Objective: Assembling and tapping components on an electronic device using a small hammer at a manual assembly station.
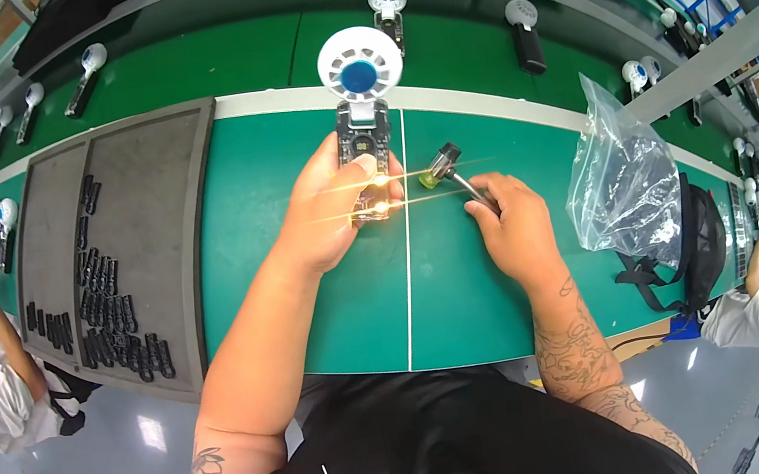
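Observation:
My left hand (309,214) is closed around the handle of a handheld fan (359,63) with a round white head and a blue centre. Its handle has no front cover, so the dark circuit board shows, and two bright lights glow near its lower end. The thumb lies across the board. To the right, my right hand (522,227) grips the metal handle of a small mallet (446,164). The mallet's head, black at one end and yellow-green at the other, is just right of the fan's handle, apart from it.
On the left lies a grey tray (156,266) holding several black elongated parts (109,315). A clear plastic bag (628,178) and a black backpack (698,231) are at the right. More fans (524,34) lie along the green strip beyond the table (354,323). People work at both sides.

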Tool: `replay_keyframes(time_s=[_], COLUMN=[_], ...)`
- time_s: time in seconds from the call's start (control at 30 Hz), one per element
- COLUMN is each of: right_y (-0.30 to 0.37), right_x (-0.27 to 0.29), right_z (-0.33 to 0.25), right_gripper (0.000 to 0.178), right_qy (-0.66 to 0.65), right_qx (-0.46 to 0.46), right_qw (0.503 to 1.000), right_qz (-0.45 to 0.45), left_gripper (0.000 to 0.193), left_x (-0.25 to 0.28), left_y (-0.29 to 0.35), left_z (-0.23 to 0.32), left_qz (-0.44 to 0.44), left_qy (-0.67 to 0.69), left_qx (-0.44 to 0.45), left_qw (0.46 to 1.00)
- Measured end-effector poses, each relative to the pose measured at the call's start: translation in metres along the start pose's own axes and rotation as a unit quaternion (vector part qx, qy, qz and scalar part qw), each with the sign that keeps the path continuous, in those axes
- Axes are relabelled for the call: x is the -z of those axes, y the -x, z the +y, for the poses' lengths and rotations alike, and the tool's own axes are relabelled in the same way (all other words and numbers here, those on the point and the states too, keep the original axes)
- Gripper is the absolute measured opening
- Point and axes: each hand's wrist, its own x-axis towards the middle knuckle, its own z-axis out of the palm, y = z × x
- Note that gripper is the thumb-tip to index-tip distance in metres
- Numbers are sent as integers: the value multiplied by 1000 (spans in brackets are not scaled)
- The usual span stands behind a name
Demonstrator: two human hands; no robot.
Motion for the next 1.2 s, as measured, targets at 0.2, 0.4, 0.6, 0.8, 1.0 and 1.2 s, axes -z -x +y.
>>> replay_keyframes(time_s=[0.2, 0.4, 0.6, 0.8, 1.0, 1.2], right_y=[-5, -3, -1, -2, -1, -2], right_x=[-17, -12, -11, -12, -7, -10], right_z=[19, 17, 19, 22, 18, 19], right_gripper=[37, 40, 43, 44, 45, 44], right_qy=[41, 49, 52, 55, 49, 58], right_qx=[88, 67, 71, 79, 75, 63], right_qw=[994, 996, 996, 995, 996, 996], right_qz=[58, 20, 8, 9, 9, 1], left_gripper=[32, 34, 37, 35, 34, 35], left_x=[0, 5, 7, 11, 4, 6], left_y=[-2, -4, -5, -7, -8, -7], left_z=[-4, -9, -10, -10, -1, -5], left_qz=[-8, -12, 13, 20, 61, 42], left_qy=[12, 20, 23, 35, -44, -50], left_qx=[16, 3, -10, -13, 2, -12], left_qw=[1000, 1000, 1000, 999, 997, 998])
